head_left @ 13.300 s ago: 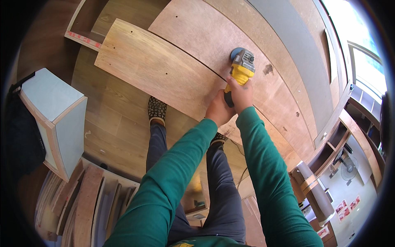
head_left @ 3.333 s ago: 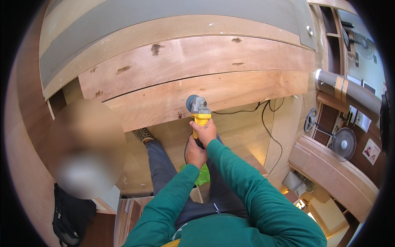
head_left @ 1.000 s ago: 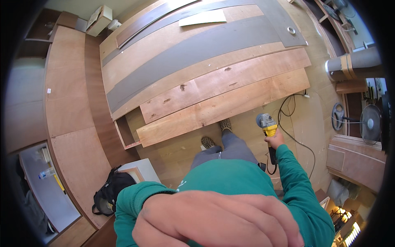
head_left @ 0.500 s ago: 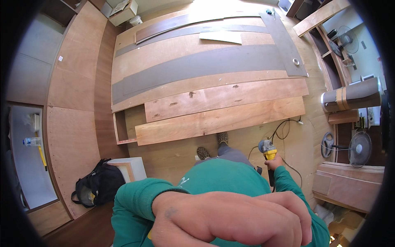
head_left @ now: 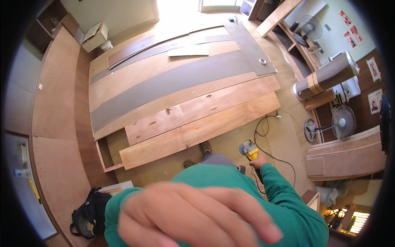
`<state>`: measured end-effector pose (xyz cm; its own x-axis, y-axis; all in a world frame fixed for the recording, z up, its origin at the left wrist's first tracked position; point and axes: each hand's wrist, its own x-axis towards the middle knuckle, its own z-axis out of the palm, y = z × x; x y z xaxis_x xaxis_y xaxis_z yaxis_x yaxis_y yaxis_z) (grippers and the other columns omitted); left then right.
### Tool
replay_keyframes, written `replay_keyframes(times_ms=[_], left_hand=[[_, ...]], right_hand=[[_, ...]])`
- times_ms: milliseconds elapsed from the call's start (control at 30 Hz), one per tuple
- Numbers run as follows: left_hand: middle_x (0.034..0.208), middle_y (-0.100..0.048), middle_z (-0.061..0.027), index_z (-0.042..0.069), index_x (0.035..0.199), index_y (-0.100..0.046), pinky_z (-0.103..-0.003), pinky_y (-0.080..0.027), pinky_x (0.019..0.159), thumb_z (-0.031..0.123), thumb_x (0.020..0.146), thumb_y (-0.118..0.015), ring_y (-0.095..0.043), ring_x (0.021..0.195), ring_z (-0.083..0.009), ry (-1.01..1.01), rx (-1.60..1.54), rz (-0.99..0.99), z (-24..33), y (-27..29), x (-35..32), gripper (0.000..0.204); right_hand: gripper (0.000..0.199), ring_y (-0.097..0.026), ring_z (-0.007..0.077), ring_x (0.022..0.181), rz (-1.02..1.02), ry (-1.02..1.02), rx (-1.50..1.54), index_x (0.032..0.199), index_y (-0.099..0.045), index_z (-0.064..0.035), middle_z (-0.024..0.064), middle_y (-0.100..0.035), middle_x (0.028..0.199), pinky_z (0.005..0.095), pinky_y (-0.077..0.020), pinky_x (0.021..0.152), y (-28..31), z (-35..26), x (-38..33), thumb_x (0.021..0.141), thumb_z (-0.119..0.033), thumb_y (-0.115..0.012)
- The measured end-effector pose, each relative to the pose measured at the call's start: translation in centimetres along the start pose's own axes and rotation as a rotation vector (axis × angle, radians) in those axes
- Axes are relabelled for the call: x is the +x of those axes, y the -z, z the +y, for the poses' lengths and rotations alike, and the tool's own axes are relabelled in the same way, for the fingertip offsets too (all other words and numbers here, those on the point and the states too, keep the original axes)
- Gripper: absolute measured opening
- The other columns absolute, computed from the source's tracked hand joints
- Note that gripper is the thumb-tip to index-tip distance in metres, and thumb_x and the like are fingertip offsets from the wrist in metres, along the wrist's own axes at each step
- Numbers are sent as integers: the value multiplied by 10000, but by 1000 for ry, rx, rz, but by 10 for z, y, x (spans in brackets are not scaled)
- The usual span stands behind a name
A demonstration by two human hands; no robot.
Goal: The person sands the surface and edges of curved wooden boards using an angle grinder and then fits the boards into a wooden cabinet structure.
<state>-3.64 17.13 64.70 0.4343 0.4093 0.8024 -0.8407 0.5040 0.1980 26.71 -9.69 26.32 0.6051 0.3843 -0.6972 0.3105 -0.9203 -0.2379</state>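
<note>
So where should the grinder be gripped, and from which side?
Probably take the grinder by its yellow body, from behind, where the right hand holds it: the narrow body points back toward the person, with the disc at the far end.

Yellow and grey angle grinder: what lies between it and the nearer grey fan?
Tan flooring crossed by a thin black cable, in the head view.

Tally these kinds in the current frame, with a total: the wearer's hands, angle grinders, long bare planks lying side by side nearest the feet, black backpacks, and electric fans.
Hands: 2 (left hand, right hand)
Angle grinder: 1
Planks: 2 (near plank, far plank)
Backpack: 1
Fans: 2 (near fan, far fan)
Total: 8
</note>
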Motion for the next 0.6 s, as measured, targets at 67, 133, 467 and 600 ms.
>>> replay_keyframes(times_ms=[67, 133, 467, 600], left_hand=[[1033, -721, -324, -163, 1066, -715, -482, -486, 1018, 412, 1101, -459, -623, 1129, -435, -75, -70, -19, -2, 4, -10, 631], [1060, -707, -356, -188, 1081, -701, -506, -487, 1023, 404, 1099, -466, -614, 1155, -461, 3, -72, 2, 3, -11, -11, 637], [1092, -688, -401, -228, 1082, -690, -566, -520, 997, 300, 1053, -591, -651, 1111, -518, 47, 182, -41, 31, -67, 2, 538], [1139, -704, -353, -137, 1148, -727, -520, -500, 1057, 280, 1058, -589, -634, 1206, -466, 295, 386, -288, 90, -50, 18, 449]], right_hand=[[700, -719, 315, 1000, 65, 17, -6, 1226, -623, -16, 185, -730, 1102, 419, -579, 866, -6, -10, -6, 614, -212, -899], [725, -719, 320, 1006, 50, -18, -22, 1246, -619, -13, 188, -729, 1112, 421, -580, 865, -2, -15, -15, 610, -215, -902], [747, -716, 278, 1045, 36, -81, -49, 1264, -643, -36, 166, -737, 1131, 391, -566, 922, -25, 23, -12, 594, -209, -923], [755, -706, 291, 1076, 24, -96, -20, 1267, -638, -25, 165, -726, 1177, 388, -563, 933, -1, 43, -35, 594, -203, -928]])
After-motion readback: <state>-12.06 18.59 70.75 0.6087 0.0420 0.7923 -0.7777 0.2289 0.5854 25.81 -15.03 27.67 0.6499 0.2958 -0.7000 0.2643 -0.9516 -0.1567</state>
